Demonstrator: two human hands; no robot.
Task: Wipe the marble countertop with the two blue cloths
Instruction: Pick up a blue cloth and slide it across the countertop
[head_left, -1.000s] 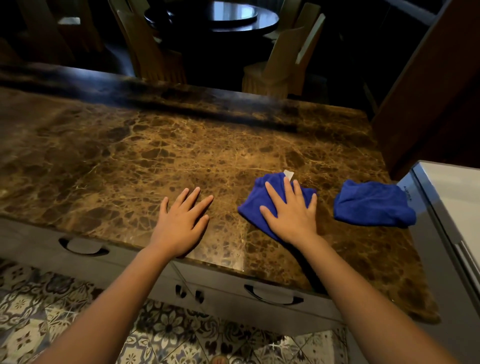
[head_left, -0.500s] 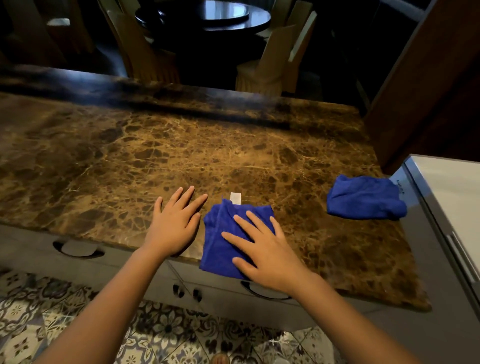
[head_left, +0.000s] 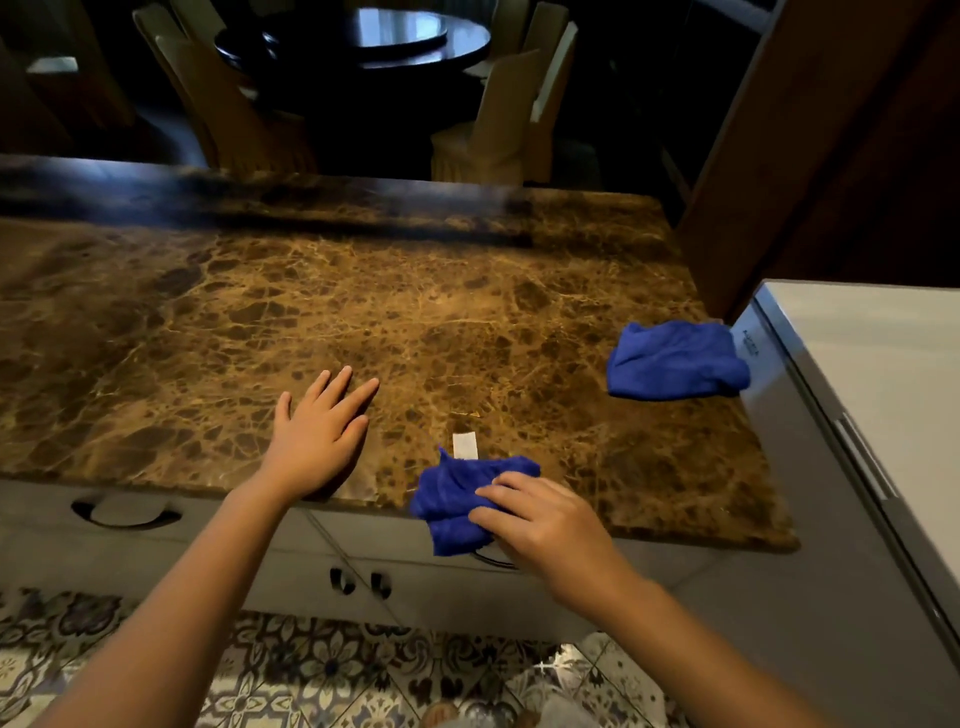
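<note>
right hand (head_left: 545, 525): fingers pressing the bunched blue cloth (head_left: 457, 499), half hanging off the near counter edge
left hand (head_left: 319, 441): lying flat, fingers apart, empty
next: probably pushing cloth away across marble countertop (head_left: 363, 312)
second cloth (head_left: 675, 361): sitting well right of the fingertips

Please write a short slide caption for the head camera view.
Right hand drags a blue cloth over the marble countertop edge; left hand rests flat.

Dark round table (head_left: 358, 39), wooden chairs (head_left: 498, 130) beyond; patterned floor tiles (head_left: 322, 670); white appliance (head_left: 872, 364) right.
</note>
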